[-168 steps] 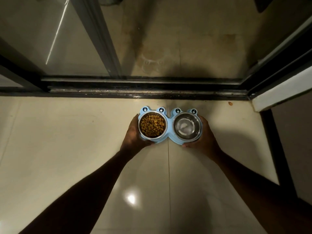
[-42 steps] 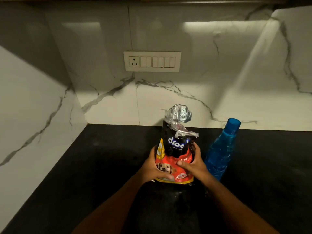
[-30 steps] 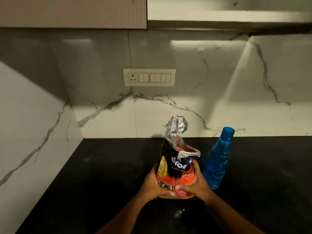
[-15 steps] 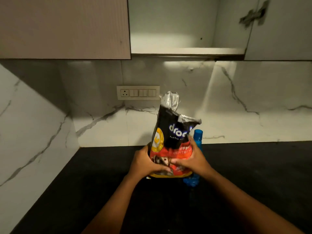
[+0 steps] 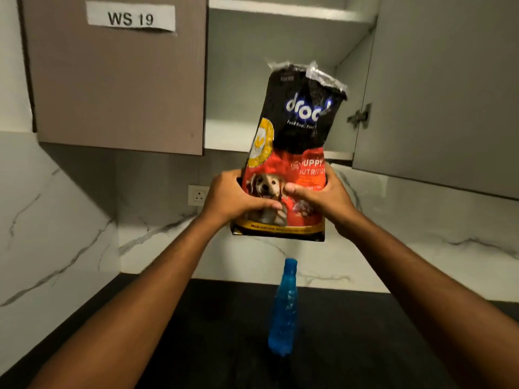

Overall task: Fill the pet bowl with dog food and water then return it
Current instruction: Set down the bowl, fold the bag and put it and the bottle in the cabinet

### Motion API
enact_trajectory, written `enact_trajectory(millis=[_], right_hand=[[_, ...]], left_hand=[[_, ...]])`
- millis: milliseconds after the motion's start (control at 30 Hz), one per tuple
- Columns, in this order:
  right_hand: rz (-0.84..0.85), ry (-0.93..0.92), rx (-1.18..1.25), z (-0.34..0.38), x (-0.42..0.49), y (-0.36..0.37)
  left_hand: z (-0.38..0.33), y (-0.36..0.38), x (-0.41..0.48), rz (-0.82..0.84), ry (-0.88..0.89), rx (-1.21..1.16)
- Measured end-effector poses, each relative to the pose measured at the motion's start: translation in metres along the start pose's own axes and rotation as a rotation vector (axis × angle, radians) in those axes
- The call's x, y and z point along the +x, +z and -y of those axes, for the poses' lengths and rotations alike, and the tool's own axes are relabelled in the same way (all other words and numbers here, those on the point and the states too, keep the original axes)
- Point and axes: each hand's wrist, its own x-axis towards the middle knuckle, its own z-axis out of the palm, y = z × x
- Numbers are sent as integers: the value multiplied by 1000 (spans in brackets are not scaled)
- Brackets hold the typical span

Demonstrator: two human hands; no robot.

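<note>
Dog food bag (image 5: 295, 130) is held in mid-air, upright with a slight lean to the right, well clear of the worktop (image 5: 196, 332). Left hand (image 5: 233, 197) grips the bag's lower left edge, thumb across the front print. Right hand (image 5: 323, 197) grips the lower right edge, thumb also on the front, next to the dog picture. Bag top is crumpled and folded over. Behind the bag's upper half: wall cabinet shelf (image 5: 230, 136). Right of the bag: open cabinet door (image 5: 435, 94). Left of the bag: shut cabinet door with a "WS 19" label (image 5: 130, 18). Below the bag, well apart: blue bottle (image 5: 283, 310) standing capped on the worktop. Left of the bag's base: wall socket (image 5: 198, 195).
</note>
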Motion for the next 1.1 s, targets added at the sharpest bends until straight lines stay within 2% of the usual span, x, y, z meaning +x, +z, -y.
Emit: enact_trajectory(millis=[200,400,533,700,833,933,1033,1100], right_hand=[[3,-42,6,46,71,-6],[-16,-127,7,61,152,5],[-66,-138,21,56,218,17],[-75,-85,16,23,279,32],[-54,-30,22,-7,315,38],[34,4,-24,-29,337,31],[198,89,-242,-42,346,19],[243,160,-299,-41,347,16]], left_hand=[[-26,-19,80,-87,114,28],[-14,-36,167,-93,186,26],[7,-36,225,-52,188,-85],[44,-22,276,83,106,-151],[68,-4,298,99,-14,-235],[76,8,307,87,-74,-340],[82,15,317,106,-116,-389],[86,18,322,123,-125,-401]])
